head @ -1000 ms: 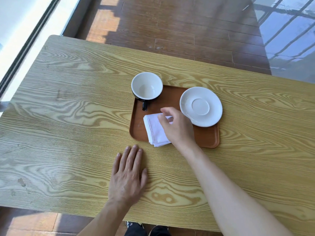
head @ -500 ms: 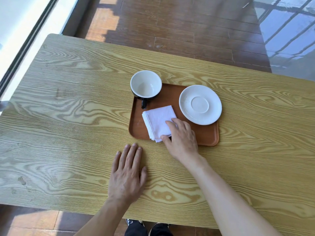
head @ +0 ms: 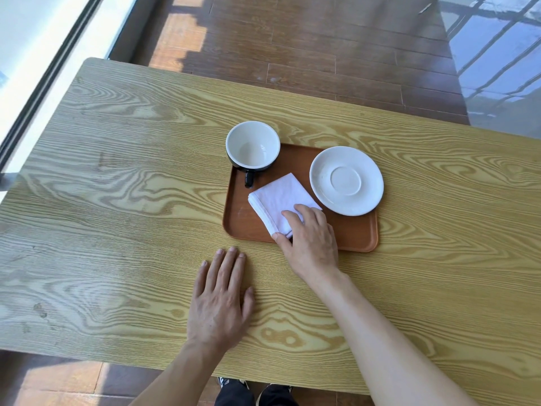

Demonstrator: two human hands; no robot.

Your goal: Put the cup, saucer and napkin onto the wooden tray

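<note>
The tray (head: 354,232) lies on the bench (head: 117,177), a little right of the middle. On it, at the far left corner, stands the cup (head: 253,145), upright, white inside and dark outside, its handle pointing toward the person. It seems to overhang the tray's far edge, though the angle makes that hard to judge. The saucer (head: 346,180) sits at the far right, its right rim reaching out past the tray's edge. Between them, nearer the front, lies the folded white napkin (head: 278,197), turned at an angle, one corner close to the cup's handle and another just beside the saucer.

The right hand (head: 311,244) rests on the napkin's near corner, with the fingertips (head: 288,213) on top of the cloth and the thumb at its near edge; whether the grip is pinching the cloth or only lying on it cannot be told from here. The left hand (head: 219,300) lies flat on the bench just in front of the tray, palm down, fingers spread apart, holding nothing.
</note>
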